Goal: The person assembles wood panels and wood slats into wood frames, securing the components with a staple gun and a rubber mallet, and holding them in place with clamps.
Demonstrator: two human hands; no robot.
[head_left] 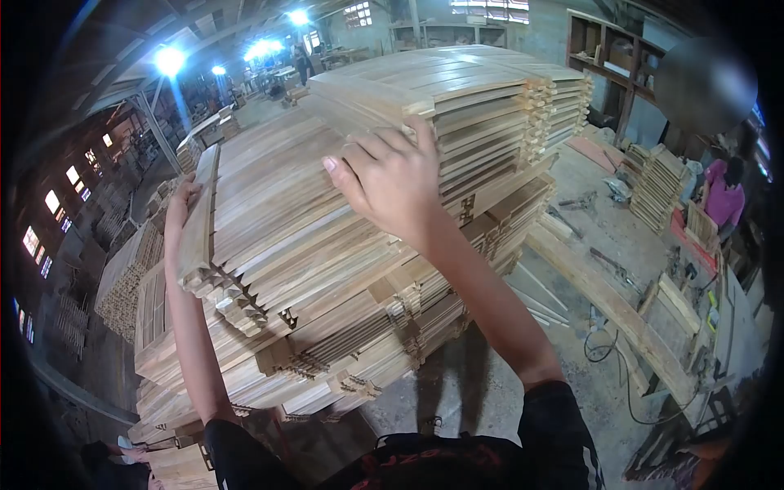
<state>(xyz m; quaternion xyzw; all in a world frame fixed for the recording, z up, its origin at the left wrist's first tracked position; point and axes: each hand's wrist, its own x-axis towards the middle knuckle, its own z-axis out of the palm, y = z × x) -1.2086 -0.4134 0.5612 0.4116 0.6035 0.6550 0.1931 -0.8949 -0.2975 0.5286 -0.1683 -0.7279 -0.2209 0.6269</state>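
A large stack of slatted wooden panels [278, 188] fills the middle of the view, with stepped, notched ends facing me. On the left, my left hand [189, 192] has its fingers curled over the outer edge of the upper panels. My right hand [392, 171] rests over the end of a higher pile of panels [474, 73], its fingers bent over the edge and its thumb stretched out to the left. Below both hands, more layers of panels [327, 359] lie at slightly different angles.
Wooden beams [621, 318] and a dark cable [629, 400] lie on the floor at right. A person in a pink top [723, 192] is at far right near stacked slats [657, 188]. More stacks [126, 282] stand at left. Shelves [608, 61] line the back wall.
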